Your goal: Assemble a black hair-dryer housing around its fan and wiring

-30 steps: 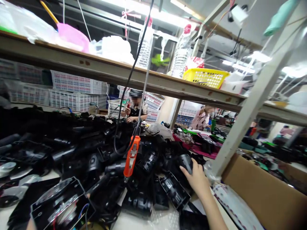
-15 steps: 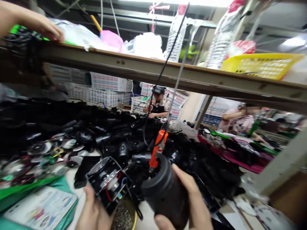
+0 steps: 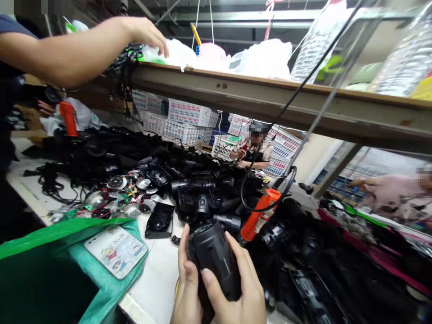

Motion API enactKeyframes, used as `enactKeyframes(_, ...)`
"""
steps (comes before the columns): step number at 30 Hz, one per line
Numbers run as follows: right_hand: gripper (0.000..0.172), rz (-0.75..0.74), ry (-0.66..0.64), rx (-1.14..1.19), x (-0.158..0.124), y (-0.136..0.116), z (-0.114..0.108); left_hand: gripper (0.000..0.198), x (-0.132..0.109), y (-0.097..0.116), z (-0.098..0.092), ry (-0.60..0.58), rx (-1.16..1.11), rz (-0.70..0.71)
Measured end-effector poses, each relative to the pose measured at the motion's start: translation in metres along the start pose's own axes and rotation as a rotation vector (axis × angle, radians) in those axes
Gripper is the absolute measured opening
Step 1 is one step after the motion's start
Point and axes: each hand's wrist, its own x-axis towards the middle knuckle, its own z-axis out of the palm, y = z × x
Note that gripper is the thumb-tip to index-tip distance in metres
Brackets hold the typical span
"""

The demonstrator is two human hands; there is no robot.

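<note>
no readable text, labels or numbers

Bare tabletop (image 3: 158, 274) strip beside parts pile (image 3: 202, 189)

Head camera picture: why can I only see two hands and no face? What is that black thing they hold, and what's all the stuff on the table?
The camera sits on the person's head and looks down, so you see only their own hands, as if through their eyes. The left hand and the right hand both wrap around one black plastic part, rounded like a thick tube. Just behind it an orange tool hangs on a black cable. The white table holds a big pile of black parts, some small round metal pieces, and a green bag with a cartoon card lying on it. The arm at the top left belongs to somebody else, who is reaching onto the shelf. More people work farther back.
</note>
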Motion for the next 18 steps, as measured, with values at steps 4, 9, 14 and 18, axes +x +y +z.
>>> enactKeyframes(4, 0.056, 0.081, -0.032, 0.053, -0.009, 0.004, 0.006, 0.107, -0.011, 0.004, 0.005, 0.031, 0.082, -0.023)
enactKeyframes(9, 0.058, 0.099, -0.055, 0.081, -0.02, -0.001, 0.013, 0.08, -0.035, 0.022, 0.014, 0.258, 0.141, -0.107)
enactKeyframes(14, 0.06, 0.16, -0.099, 0.12, -0.019, 0.002, 0.006, 0.074, -0.035, 0.026, 0.017, 0.248, 0.287, -0.148)
enactKeyframes(18, 0.062, 0.236, -0.015, 0.165, -0.019, 0.004, -0.001, 0.074, -0.034, 0.018, 0.015, 0.201, 0.309, -0.173)
